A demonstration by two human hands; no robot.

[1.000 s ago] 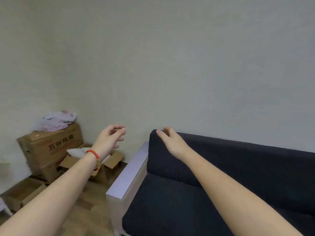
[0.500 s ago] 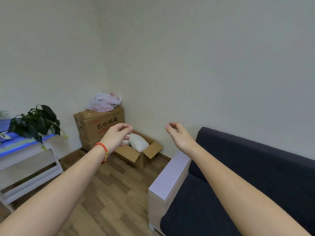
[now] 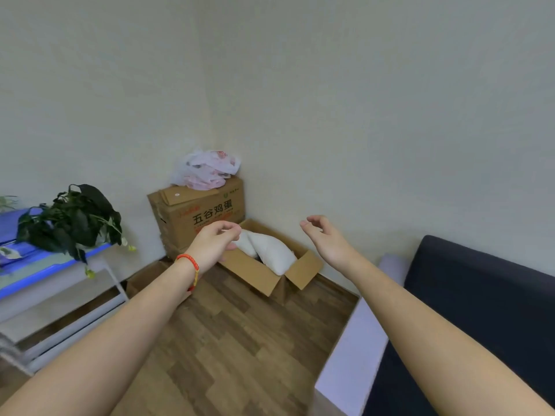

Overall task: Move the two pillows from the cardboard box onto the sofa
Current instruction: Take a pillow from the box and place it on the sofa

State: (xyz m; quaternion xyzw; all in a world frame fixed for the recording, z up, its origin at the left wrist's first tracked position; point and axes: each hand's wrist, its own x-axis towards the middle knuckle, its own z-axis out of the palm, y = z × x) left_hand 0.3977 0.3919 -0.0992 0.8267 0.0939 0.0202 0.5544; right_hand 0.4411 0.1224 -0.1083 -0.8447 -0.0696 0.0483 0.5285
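An open cardboard box (image 3: 264, 277) sits on the wood floor in the room's corner. Two white pillows lie in it: one pillow (image 3: 274, 253) leans toward the front right, a second pillow (image 3: 245, 244) is partly hidden behind my left hand. My left hand (image 3: 214, 243), with a red bracelet at the wrist, is stretched out in front of the box, fingers loosely curled and holding nothing. My right hand (image 3: 326, 240) is raised to the right of the box, fingers apart, holding nothing. The dark sofa (image 3: 480, 295) with a pale armrest (image 3: 360, 349) fills the lower right.
A taller closed cardboard box (image 3: 204, 211) with a plastic bag (image 3: 207, 169) on top stands behind the open one. A white and blue shelf unit (image 3: 45, 280) with a leafy plant (image 3: 72, 220) is at the left. Wood floor (image 3: 240, 340) lies between shelf and sofa.
My view has swung left from the sofa toward the corner. The open box with pillows now sits centred, and both outstretched hands are closer to it.
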